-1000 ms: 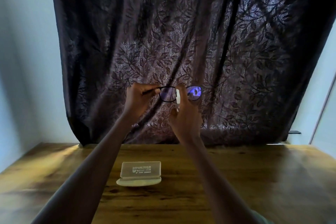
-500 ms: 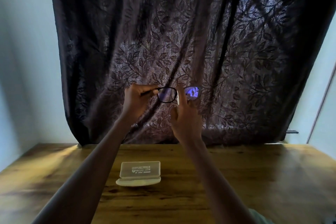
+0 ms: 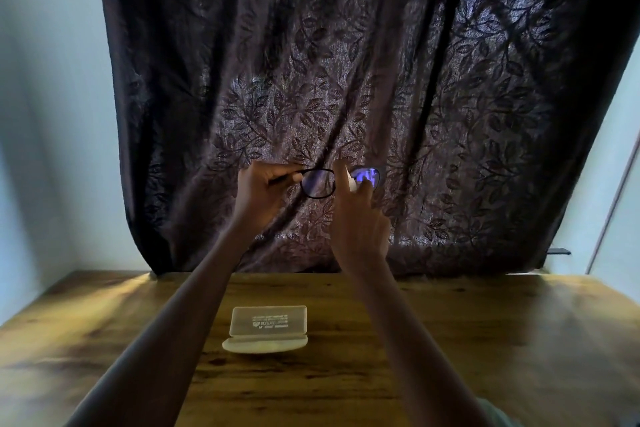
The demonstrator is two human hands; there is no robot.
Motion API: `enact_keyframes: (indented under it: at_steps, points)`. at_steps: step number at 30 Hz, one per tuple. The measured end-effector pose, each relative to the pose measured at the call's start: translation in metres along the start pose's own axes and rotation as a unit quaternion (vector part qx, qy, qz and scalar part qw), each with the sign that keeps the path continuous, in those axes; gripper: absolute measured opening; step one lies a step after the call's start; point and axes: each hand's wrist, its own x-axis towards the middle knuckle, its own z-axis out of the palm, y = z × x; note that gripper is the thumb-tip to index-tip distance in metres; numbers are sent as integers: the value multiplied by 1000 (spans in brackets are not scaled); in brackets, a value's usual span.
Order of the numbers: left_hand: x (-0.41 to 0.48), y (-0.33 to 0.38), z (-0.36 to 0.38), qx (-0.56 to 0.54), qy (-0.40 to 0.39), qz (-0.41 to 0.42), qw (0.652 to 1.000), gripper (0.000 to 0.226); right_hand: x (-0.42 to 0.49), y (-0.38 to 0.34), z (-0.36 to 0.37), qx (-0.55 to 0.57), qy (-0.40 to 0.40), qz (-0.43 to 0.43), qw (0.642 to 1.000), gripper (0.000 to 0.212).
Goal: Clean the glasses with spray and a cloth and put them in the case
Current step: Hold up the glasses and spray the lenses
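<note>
So here's where we're at: our left hand (image 3: pixel 265 192) holds the black-framed glasses (image 3: pixel 317 184) up in the air in front of the dark brown leaf-patterned curtain (image 3: pixel 346 62). Its fingers (image 3: pixel 263 173) are curled around the left temple arm. The lenses face away from us, and the right one shows a bluish reflection.

Our right hand (image 3: pixel 362 229) is right behind the bridge, fingers wrapped around a small white spray bottle (image 3: pixel 350 182). Only the top of it pokes out between the two lenses, so we can't tell whether the nozzle actually touches the frame.

Down below, the translucent pale rectangular glasses case (image 3: pixel 268 322) sits open on the brown wooden table (image 3: pixel 485 340), near us and a bit left of centre, between our forearms. Its lid is standing up with some white print on it. The glasses are well above the case. A pale wall (image 3: pixel 52 114) shows on the left.
</note>
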Motion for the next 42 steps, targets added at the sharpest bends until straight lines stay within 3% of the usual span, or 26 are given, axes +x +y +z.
enact_keyframes:
  at_steps: [11,18,31,35,42]
  points:
    - [-3,-3,-8,0,12,-16,1000,22,6,35,-3,14,47,45,998,77]
    - [-2,-6,-4,-24,8,-33,999,23,10,49,1,-34,38,39,998,88]
    - [-5,-2,-5,-6,-1,-23,1000,24,14,56,2,-42,72,45,995,74]
    - [-5,-1,-5,-10,-1,-24,1000,24,16,65,6,11,97,69,993,68]
    - [-8,-1,-5,-8,6,-25,1000,24,-9,103,39,251,119,69,958,52]
